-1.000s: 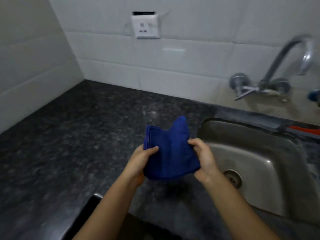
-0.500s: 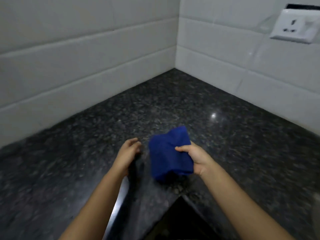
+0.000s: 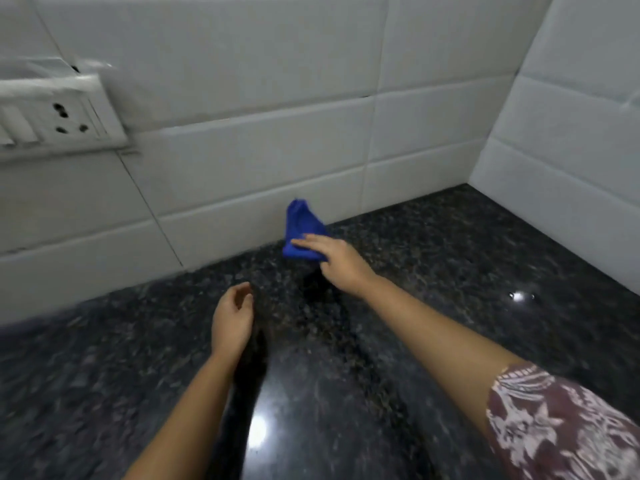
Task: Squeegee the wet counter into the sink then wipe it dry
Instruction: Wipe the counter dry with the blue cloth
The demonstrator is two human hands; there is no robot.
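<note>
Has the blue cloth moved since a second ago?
Yes. The blue cloth has gone from mid-air over the counter to the foot of the tiled wall, under the right hand; the left hand let go.

Right hand (image 3: 334,259) just above frame centre, fingers laid flat on blue cloth (image 3: 302,223). Cloth bunched on dark speckled counter (image 3: 450,271) just beside white tiled wall (image 3: 259,150), one corner sticking up. Left hand (image 3: 232,318) at 7 o'clock from cloth, loosely curled, holding nothing. Blurred wall socket (image 3: 59,116) at 9 o'clock. Patterned sleeve (image 3: 561,427) at 4 o'clock.
</note>
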